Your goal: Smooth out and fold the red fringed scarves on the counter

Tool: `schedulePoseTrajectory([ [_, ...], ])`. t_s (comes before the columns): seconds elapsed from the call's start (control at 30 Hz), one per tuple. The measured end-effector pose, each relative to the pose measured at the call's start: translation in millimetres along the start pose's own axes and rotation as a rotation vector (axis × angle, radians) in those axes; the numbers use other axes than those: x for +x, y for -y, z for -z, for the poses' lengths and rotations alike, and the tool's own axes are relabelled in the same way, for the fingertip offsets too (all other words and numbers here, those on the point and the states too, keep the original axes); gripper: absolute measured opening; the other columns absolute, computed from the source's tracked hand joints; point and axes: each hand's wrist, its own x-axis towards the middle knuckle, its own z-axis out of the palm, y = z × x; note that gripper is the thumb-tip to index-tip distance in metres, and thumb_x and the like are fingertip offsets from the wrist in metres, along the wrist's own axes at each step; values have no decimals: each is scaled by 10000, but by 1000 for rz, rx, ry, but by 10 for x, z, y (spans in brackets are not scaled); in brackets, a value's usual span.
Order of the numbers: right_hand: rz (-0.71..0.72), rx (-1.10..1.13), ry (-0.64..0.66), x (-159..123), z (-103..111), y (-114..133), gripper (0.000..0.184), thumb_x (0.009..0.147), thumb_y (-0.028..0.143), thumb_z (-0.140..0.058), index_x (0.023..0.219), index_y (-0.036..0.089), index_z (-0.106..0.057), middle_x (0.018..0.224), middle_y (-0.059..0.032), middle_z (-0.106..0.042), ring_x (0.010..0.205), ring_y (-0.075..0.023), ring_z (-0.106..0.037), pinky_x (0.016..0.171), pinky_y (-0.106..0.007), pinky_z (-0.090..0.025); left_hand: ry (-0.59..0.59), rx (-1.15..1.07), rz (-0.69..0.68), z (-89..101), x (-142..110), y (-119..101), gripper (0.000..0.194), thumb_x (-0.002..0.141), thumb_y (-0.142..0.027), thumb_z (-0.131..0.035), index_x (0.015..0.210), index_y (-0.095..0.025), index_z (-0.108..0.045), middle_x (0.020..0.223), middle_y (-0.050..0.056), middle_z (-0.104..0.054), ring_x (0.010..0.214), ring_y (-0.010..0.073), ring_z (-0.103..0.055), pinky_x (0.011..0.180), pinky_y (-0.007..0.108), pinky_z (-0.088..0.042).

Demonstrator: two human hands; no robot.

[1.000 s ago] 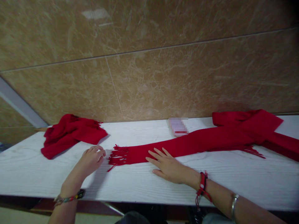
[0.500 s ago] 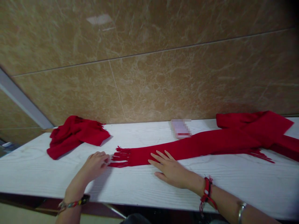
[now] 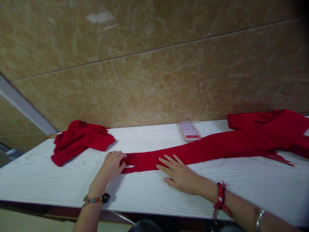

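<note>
A long red scarf (image 3: 217, 146) lies stretched across the white table (image 3: 154, 190), its fringed end pointing left. My left hand (image 3: 112, 164) rests on that fringe with its fingers curled over the tassels. Flat on the scarf a little to the right lies my right hand (image 3: 180, 172), fingers spread and pressing the cloth down. The scarf's far part is bunched at the right (image 3: 267, 124) against the wall.
A second red scarf (image 3: 80, 140) lies crumpled at the table's back left. A small pinkish box (image 3: 189, 130) sits by the wall behind the long scarf. A brown marble wall (image 3: 154, 71) rises right behind the table. The table's near edge runs just under my wrists.
My left hand has moved right onto the scarf's fringe and closed over it. My right hand has stayed flat on the scarf. The view has shifted slightly.
</note>
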Motion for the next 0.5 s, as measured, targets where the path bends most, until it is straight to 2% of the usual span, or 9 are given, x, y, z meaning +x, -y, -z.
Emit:
schedulePoseTrajectory([
  [0.13, -16, -10, 13, 7, 12, 21, 494, 855, 313, -430, 1334, 215, -361, 1406, -83, -307, 1298, -279, -206, 1039, -517, -158, -89, 238, 357, -31, -151, 195, 224, 762, -116, -372, 843, -153, -577, 840, 119, -622, 794, 282, -563, 759, 494, -373],
  [0.2, -15, -16, 5, 7, 5, 21, 494, 852, 305, -433, 1333, 215, -362, 1403, -82, -313, 1295, -278, -214, 1038, -516, -162, -151, 209, 398, -22, -133, 179, 238, 785, -123, -351, 879, -138, -570, 844, 133, -614, 778, 276, -563, 731, 467, -394],
  [0.23, -13, -21, -1, 6, -2, 18, 495, 853, 306, -433, 1335, 218, -360, 1403, -81, -313, 1295, -276, -217, 1039, -514, -161, -180, 142, 346, -13, -98, 141, 242, 797, -127, -347, 903, -134, -565, 864, 133, -611, 800, 263, -560, 741, 438, -404],
  [0.3, -9, -28, -11, 2, -20, 10, 495, 857, 317, -429, 1338, 228, -352, 1405, -77, -312, 1296, -270, -216, 1042, -507, -159, -208, -31, 136, 6, -6, 26, 249, 812, -141, -356, 966, -140, -552, 962, 121, -596, 910, 232, -535, 808, 384, -403],
  [0.37, -4, -31, -26, -3, -37, 4, 491, 862, 329, -424, 1339, 238, -349, 1406, -72, -311, 1299, -263, -210, 1044, -501, -154, -145, -165, -99, 19, 71, -96, 257, 800, -143, -390, 1001, -172, -548, 1045, 86, -575, 1002, 204, -494, 878, 349, -375],
  [0.4, -4, -30, -33, -5, -42, 4, 487, 864, 332, -421, 1337, 240, -351, 1406, -71, -312, 1300, -261, -209, 1046, -499, -153, -93, -195, -168, 21, 91, -144, 272, 782, -133, -409, 1010, -189, -548, 1062, 66, -569, 1016, 195, -484, 891, 342, -366],
  [0.43, -6, -30, -38, -6, -44, 5, 481, 866, 333, -416, 1335, 242, -356, 1405, -69, -315, 1300, -259, -209, 1046, -497, -154, -42, -199, -190, 19, 98, -177, 291, 761, -117, -422, 1008, -201, -549, 1058, 52, -571, 1010, 192, -485, 890, 342, -365],
  [0.5, -14, -32, -40, -7, -41, 11, 473, 866, 330, -414, 1328, 239, -369, 1400, -67, -325, 1297, -258, -216, 1046, -496, -159, 24, -136, -112, 4, 77, -191, 297, 731, -91, -428, 972, -205, -559, 1011, 39, -584, 970, 192, -502, 868, 346, -372],
])
